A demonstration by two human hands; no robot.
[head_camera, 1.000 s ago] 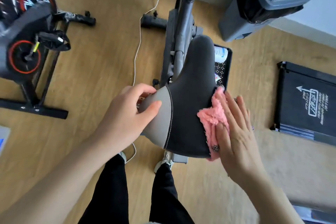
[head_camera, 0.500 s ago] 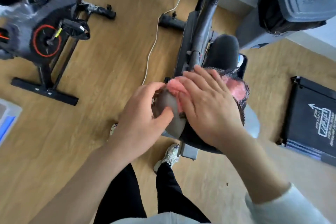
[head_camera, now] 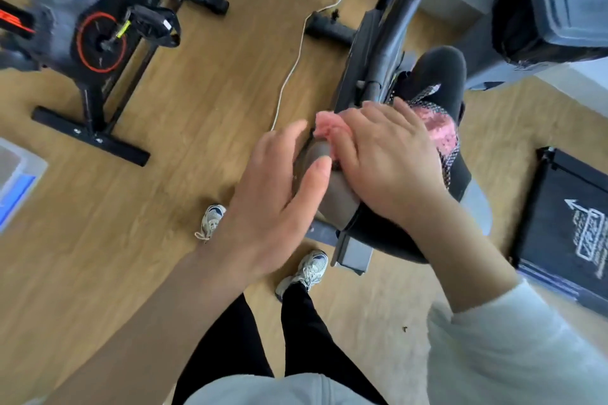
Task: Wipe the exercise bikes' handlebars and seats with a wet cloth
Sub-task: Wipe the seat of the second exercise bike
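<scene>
Wooden floor lies below the bike seat; the right hand presses a pink cloth onto it, fingers straight; left hand beside it, fingers loosely spread.

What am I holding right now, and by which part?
Nothing is gripped. The right hand presses the pink cloth flat onto the seat; the left hand lies open against the seat's grey end.

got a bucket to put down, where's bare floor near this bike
Bare floor lies between the left bike and the white cable; a wider patch runs left of the shoes. It is crowded on the right, where the seat, bin and black mat close in.
</scene>
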